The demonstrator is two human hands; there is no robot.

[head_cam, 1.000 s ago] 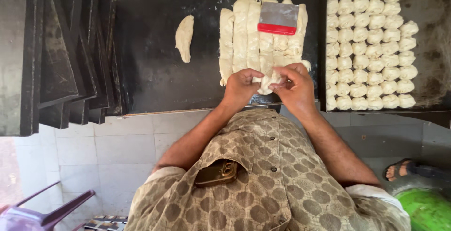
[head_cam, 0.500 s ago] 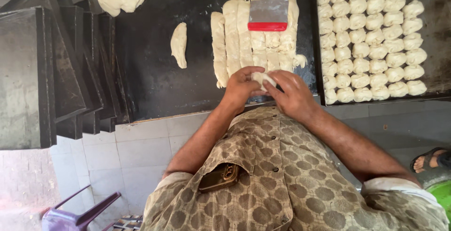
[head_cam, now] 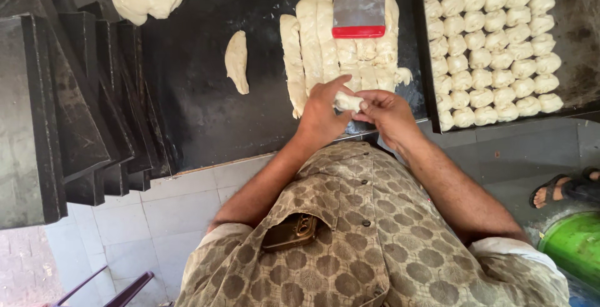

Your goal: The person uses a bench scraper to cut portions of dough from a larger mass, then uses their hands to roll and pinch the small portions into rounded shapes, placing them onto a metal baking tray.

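Two hands were on it: left hand (head_cam: pixel 322 114) and right hand (head_cam: pixel 386 112) met at the near edge of the black worktop (head_cam: pixel 200 113), w/ a small dough piece (head_cam: pixel 347 101) pinched between them. Left fingers curled narrow round its left end, right fingertips closed on the right end; both were holding the same lump, just off the surface.

Dough looked soft, light, a bit tacky, prob. stretchy; it would dent under any hard squeeze, so best gripped lightly at the ends w/ fingertips, not the palm.

Right behind the hands lay the cut dough strips (head_cam: pixel 337 51), side by side, w/ a red-handled scraper (head_cam: pixel 358 16) resting on top of them. A loose dough scrap (head_cam: pixel 237 61) sat apart to the left. Rolled dough balls (head_cam: pixel 494 51) filled the tray (head_cam: pixel 578 88) at right, in rows, touching. Stacked dark trays (head_cam: pixel 56 107) leaned at far left.
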